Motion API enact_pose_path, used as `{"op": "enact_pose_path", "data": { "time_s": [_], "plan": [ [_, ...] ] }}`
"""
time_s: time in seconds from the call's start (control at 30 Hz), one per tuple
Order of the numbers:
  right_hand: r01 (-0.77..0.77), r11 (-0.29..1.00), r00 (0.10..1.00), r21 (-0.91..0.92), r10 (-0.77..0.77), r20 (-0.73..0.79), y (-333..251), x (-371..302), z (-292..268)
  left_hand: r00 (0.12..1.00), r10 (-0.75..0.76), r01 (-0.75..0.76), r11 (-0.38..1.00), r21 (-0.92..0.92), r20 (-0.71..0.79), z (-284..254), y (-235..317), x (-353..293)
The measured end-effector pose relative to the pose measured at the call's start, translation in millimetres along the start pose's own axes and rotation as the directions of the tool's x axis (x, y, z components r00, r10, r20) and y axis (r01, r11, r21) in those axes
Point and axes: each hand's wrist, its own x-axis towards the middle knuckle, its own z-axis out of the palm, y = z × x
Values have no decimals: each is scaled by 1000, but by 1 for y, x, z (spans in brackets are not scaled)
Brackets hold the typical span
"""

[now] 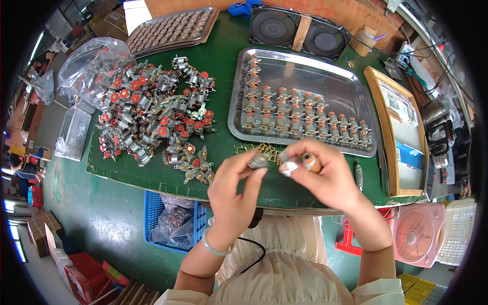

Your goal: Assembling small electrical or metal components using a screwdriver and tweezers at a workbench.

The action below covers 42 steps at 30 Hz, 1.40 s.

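My left hand [235, 185] pinches a small grey metal cylindrical part [258, 161] between thumb and fingertips, slightly blurred. Close to its right, my right hand [328, 170] is closed around a tool with a rounded orange-brown handle [311, 162]; its working end is hidden or blurred. White wrapping covers a fingertip of that hand. Just beyond the hands lie small brass-coloured brackets [244, 149]. A large heap of loose metal cylindrical parts [137, 114], many with red discs, spreads on the left. Similar parts stand in rows on a metal tray [351, 91] behind my hands.
The green table [223, 51] carries another filled tray [173, 30] at the far left and two black speaker-like units [274, 26] at the back. A wood-framed box [378, 101] stands at the right. Below are a blue basket [152, 218] and a pink fan [414, 234].
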Motion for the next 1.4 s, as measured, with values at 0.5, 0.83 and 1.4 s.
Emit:
{"op": "enact_pose_path", "data": {
  "time_s": [0.5,0.83,1.4],
  "plan": [
    [319,702,927,-636,-372,54,36,-12,-20,934,-304,356,738,-573,189,-8,-6,0],
    [297,510,917,-807,-387,93,26,-13,-25,935,-192,316,833,-455,298,15,-9,1],
    [-322,831,947,454,288,144,15,-13,-28,858,-255,483,697,-530,446,18,5,8]
  ]
}}
